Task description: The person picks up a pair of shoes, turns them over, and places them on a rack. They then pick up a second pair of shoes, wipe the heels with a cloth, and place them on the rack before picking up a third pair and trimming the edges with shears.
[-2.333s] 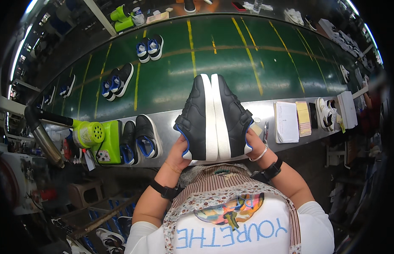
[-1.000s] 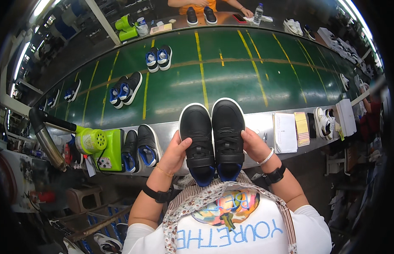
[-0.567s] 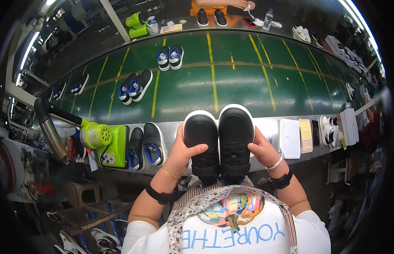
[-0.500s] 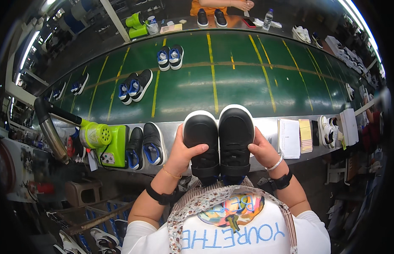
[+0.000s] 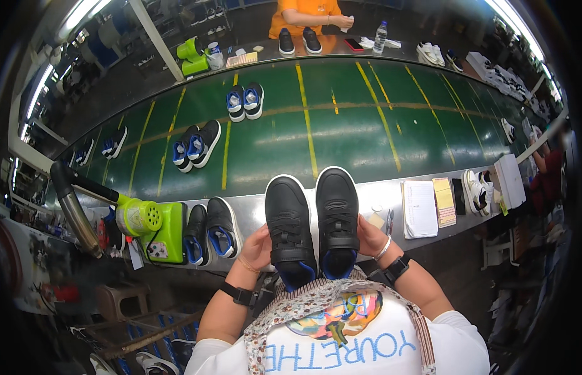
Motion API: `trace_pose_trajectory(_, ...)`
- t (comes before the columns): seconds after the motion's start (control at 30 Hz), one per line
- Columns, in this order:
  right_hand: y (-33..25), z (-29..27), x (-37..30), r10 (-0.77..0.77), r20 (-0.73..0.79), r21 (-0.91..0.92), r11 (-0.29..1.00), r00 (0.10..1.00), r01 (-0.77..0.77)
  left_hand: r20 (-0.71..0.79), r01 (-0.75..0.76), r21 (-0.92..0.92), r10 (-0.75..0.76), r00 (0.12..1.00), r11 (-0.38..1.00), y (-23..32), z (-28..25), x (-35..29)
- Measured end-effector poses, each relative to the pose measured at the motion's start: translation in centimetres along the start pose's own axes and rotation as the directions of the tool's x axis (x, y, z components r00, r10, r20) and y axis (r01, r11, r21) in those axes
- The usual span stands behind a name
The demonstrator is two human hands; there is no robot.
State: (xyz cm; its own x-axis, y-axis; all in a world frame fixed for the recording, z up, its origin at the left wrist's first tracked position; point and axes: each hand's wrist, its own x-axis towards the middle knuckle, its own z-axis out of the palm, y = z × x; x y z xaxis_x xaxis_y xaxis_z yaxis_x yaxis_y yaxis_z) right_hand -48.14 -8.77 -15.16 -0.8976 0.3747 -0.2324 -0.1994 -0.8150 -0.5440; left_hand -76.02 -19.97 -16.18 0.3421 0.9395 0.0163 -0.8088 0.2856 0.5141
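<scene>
A pair of black sneakers with white soles and blue linings is held up side by side in front of me, toes pointing away. My left hand (image 5: 258,245) grips the left sneaker (image 5: 289,212) from its outer side. Around the outer side of the right sneaker (image 5: 338,209) my right hand (image 5: 371,237) is closed; most fingers of both hands are hidden behind the shoes. The straps and dark openings face up. A second black pair, with a nearer sneaker (image 5: 223,225), stands on the metal ledge (image 5: 384,195) to the left.
A green hot-air blower (image 5: 154,219) with a metal nozzle sits at left. Beyond lies a green conveyor belt (image 5: 266,156) carrying several sneakers. A notebook (image 5: 420,209), tweezers (image 5: 389,220) and white shoes (image 5: 475,190) are at right. Across the belt, a person in orange (image 5: 306,15) works near another pair.
The sneakers have tipped so their openings show, and a gap has opened between them. My thumbs have left the shoe tops. The view has shifted slightly upward.
</scene>
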Motion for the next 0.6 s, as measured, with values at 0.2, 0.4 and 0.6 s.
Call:
trace_pose_trajectory(0.2,0.0,1.8,0.9,-0.163,-0.03,-0.164,0.974,0.986,0.156,-0.101,0.085,-0.123,-0.098,0.99,0.989,-2.3,0.2,0.0)
trace_pose_trajectory(0.4,-3.3,2.6,0.2,-0.082,-0.195,-0.137,0.989,0.977,0.055,-0.305,0.061,0.011,-0.055,0.951,0.998,2.8,4.0,0.4)
trace_pose_trajectory(0.6,-6.7,6.7,-0.4,-0.354,-0.252,-0.668,0.737,0.901,0.103,-0.426,0.098,0.158,-0.022,0.905,0.983,6.3,6.6,0.2)
